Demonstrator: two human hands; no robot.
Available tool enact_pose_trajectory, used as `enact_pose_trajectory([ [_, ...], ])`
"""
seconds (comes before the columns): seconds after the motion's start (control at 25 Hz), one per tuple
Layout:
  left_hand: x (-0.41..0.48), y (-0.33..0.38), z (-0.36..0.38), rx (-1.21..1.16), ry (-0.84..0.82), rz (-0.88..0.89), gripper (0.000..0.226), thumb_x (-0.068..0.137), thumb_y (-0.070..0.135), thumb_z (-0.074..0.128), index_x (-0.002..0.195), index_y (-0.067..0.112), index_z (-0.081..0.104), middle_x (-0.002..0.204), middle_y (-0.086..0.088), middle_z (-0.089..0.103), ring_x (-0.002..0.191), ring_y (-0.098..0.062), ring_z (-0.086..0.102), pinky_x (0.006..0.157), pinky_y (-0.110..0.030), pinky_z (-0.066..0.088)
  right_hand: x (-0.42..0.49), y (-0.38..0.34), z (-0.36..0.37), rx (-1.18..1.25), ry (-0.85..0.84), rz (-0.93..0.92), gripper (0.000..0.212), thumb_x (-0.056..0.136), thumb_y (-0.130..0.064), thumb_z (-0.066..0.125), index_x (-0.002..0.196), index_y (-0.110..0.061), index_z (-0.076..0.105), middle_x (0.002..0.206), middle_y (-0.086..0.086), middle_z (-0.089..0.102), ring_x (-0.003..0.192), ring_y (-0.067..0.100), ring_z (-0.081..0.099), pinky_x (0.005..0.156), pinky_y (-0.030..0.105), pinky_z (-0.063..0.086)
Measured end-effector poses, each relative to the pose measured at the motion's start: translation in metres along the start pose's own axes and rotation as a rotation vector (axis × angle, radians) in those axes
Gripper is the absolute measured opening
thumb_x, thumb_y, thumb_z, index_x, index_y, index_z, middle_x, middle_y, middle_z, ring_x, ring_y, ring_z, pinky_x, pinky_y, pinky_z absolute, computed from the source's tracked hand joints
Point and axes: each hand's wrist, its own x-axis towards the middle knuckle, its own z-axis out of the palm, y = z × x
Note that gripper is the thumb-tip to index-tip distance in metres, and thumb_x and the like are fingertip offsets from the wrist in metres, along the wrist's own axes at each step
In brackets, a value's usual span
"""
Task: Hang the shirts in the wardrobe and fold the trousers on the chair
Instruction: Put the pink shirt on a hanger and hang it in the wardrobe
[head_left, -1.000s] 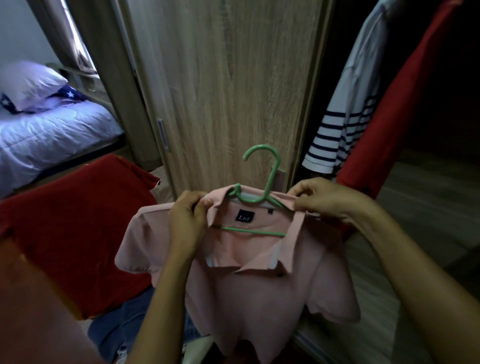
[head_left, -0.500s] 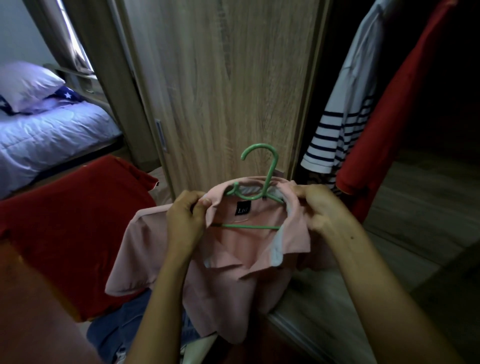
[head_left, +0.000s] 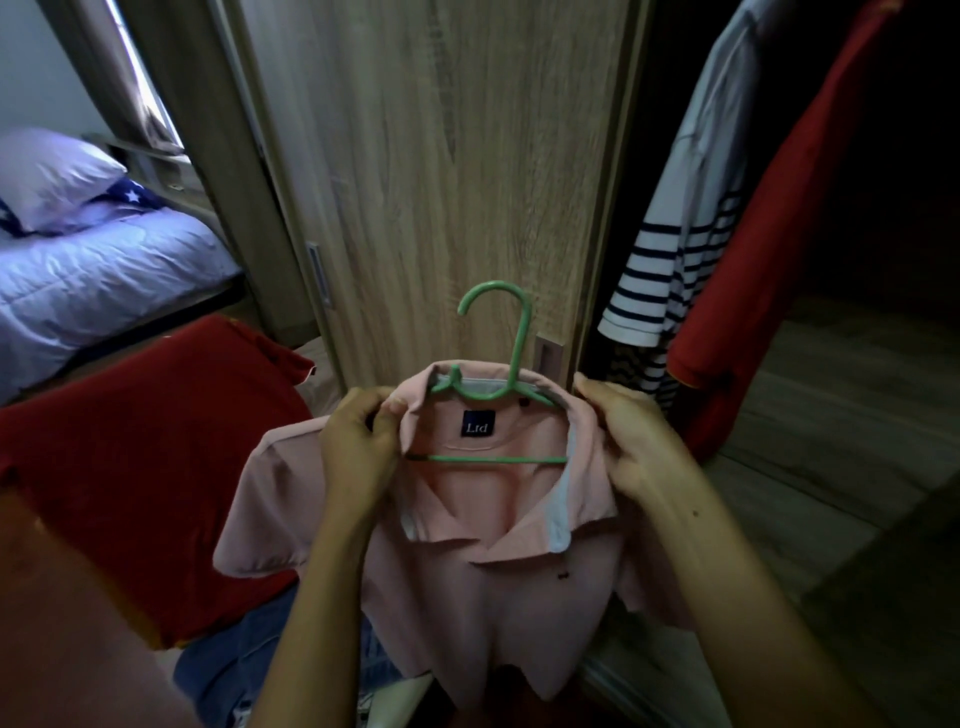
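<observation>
A pink polo shirt (head_left: 493, 597) hangs on a green plastic hanger (head_left: 511, 353) in front of me, its hook pointing up. My left hand (head_left: 358, 447) pinches the collar at the shirt's left shoulder. My right hand (head_left: 634, 447) grips the right shoulder by the collar. A red shirt (head_left: 140, 467) lies spread at the left. Blue denim trousers (head_left: 234, 670) lie crumpled below it, partly hidden by my left arm. The wardrobe opening (head_left: 857, 156) is dark at the right.
The wooden wardrobe door (head_left: 441, 171) stands straight ahead. Inside hang a navy-and-white striped shirt (head_left: 670, 260) and a red garment (head_left: 769, 234). A bed (head_left: 93, 280) with a pillow lies far left. Wooden floor (head_left: 831, 441) shows at the right.
My right hand shifted along the right shoulder and the collar has been turned out and flattened there. The shirt sits squarer on the hanger. My left hand stays at the left collar.
</observation>
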Motion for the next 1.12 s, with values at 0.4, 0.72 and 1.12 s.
enact_pose_trajectory([
  [0.4,0.002,0.009,0.003,-0.029,0.047,-0.046,0.012,0.091,0.01,0.056,0.087,0.012,0.067,0.082,-0.008,0.063,0.077,-0.015,0.054,0.065,-0.019,0.034,-0.022,0.03,0.02,0.017,0.061,-0.271,0.04,0.088,0.007,0.055,0.112,-0.023,0.043,0.085,0.001,0.065,0.084,0.018,0.063,0.085,0.045,0.05],
  [0.72,0.009,0.017,-0.003,-0.027,0.119,-0.013,0.027,0.086,0.022,0.05,0.09,0.004,0.069,0.082,-0.004,0.059,0.079,-0.016,0.054,0.067,-0.018,0.033,-0.025,0.061,0.024,-0.271,0.156,-0.599,0.052,0.089,-0.013,0.06,0.13,-0.022,0.029,0.079,-0.009,0.06,0.069,-0.005,0.058,0.067,0.017,0.047],
  [1.12,0.018,0.011,-0.017,-0.067,0.121,0.013,0.017,0.088,0.02,0.051,0.086,0.012,0.066,0.084,-0.003,0.06,0.082,-0.019,0.056,0.073,-0.028,0.041,-0.028,0.017,0.009,-0.613,0.42,-0.969,0.031,0.091,-0.03,0.044,0.115,-0.015,0.058,0.108,-0.008,0.048,0.107,0.02,0.047,0.089,0.028,0.036],
])
